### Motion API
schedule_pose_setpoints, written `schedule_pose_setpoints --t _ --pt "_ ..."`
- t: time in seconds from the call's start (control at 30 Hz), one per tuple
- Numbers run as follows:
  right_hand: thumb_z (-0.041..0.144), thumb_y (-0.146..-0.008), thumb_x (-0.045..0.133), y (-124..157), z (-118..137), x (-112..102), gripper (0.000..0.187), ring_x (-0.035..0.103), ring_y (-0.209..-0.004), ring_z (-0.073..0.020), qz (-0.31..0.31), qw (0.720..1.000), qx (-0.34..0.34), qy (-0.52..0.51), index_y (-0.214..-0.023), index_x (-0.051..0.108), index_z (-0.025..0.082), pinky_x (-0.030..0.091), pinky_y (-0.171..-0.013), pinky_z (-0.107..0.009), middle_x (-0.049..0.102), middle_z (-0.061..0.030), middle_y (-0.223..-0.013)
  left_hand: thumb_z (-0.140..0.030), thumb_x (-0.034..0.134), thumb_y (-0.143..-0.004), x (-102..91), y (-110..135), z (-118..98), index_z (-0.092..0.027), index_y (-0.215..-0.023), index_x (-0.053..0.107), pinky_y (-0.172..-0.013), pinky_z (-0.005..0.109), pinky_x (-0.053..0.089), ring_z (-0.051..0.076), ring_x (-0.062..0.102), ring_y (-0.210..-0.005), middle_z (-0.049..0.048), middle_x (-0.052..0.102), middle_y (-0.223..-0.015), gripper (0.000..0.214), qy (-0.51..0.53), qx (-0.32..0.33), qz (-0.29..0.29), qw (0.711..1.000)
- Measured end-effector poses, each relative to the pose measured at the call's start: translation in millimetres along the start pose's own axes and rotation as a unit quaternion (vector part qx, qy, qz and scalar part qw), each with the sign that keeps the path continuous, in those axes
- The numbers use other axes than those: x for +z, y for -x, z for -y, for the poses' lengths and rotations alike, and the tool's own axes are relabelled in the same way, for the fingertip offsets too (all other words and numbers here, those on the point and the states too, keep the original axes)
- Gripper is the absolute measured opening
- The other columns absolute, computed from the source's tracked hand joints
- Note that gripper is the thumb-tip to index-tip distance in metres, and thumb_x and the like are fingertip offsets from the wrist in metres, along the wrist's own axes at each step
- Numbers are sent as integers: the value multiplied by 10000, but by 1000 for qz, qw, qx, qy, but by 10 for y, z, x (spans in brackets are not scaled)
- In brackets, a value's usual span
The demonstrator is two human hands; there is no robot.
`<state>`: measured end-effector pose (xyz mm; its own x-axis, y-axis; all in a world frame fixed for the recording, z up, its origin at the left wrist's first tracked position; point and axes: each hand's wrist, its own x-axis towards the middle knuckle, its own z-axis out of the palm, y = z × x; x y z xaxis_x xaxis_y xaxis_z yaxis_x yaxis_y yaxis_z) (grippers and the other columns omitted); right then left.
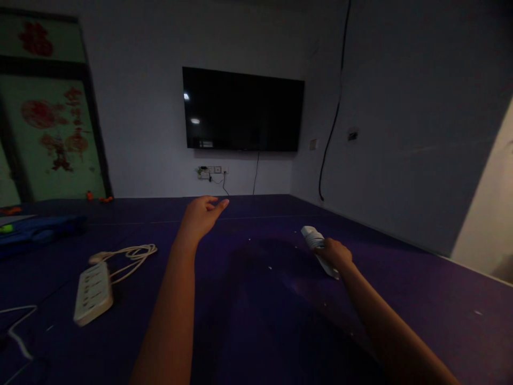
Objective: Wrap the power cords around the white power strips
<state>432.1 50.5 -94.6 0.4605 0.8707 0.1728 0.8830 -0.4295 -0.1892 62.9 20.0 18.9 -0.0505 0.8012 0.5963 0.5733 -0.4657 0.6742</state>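
Purple floor covering [240,326] spreads under a dark television [244,109] at twelve o'clock. Toward four o'clock the right hand [339,254] grips a white strip [313,238] wound with cord; the left hand [203,215], between eight and nine, is empty, thumb and fingers parted. Handling it well likely means pinning the coils firmly so no loop slips, clear of the second power strip [94,293] at eight.
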Motion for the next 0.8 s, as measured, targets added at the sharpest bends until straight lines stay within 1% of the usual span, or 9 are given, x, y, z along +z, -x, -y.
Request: schedule_pose_setpoints --t 0.1,0.23,0.4,0.53,0.63,0.73,0.8 --pt "421 -791 574 -32 -18 36 429 640 -980 -311 7 1000 -1 0 -1065 649 100 488 -710 -330 651 -212 -1081 -538 578 -744 -10 0 -5 -139 -969 658 -699 324 472 205 646 -752 109 694 -847 465 7 6 -1 1000" --pt "405 -765 605 -63 13 76 424 647 -965 -302 10 1000 -3 8 -1067 656 112 488 -721 -329 653 -216 -1061 -526 584 -746 -1 7 -22 -139 -999 652 -700 327 471 202 643 -756 117 690 -860 467 4 7 -4 1000" --pt "408 -769 600 -63 59 111 468 631 -988 -324 15 1000 -10 26 -1098 644 78 481 -758 -361 640 -230 -1088 -506 585 -752 32 16 -47 -131 -973 665 -691 328 468 209 641 -754 123 684 -843 443 0 8 6 1000" --pt "461 -727 645 -61 65 100 536 611 -1024 -340 20 999 -18 36 -1120 639 97 472 -791 -380 630 -207 -1134 -516 596 -737 43 27 -55 -132 -966 668 -686 328 466 220 644 -762 123 689 -833 453 7 5 6 1000" --pt "512 -685 672 -124 -9 113 601 608 -1036 -328 27 999 -22 29 -1155 628 139 468 -798 -372 638 -179 -1136 -518 603 -730 40 34 -56 -133 -983 665 -681 328 466 221 647 -755 123 693 -829 464 12 0 6 1000" --pt "534 -667 677 -263 -162 172 622 617 -1029 -310 34 999 -36 -4 -1180 623 186 472 -772 -351 642 -161 -1145 -518 595 -736 37 32 -52 -131 -972 670 -676 327 464 224 651 -757 127 692 -825 460 9 2 4 1000" --pt "533 -632 703 -369 -278 219 652 636 -988 -299 20 998 -52 -37 -1181 629 188 482 -729 -327 655 -154 -1125 -524 590 -738 39 27 -47 -129 -968 668 -675 326 464 223 651 -760 129 692 -833 464 5 5 5 1000"
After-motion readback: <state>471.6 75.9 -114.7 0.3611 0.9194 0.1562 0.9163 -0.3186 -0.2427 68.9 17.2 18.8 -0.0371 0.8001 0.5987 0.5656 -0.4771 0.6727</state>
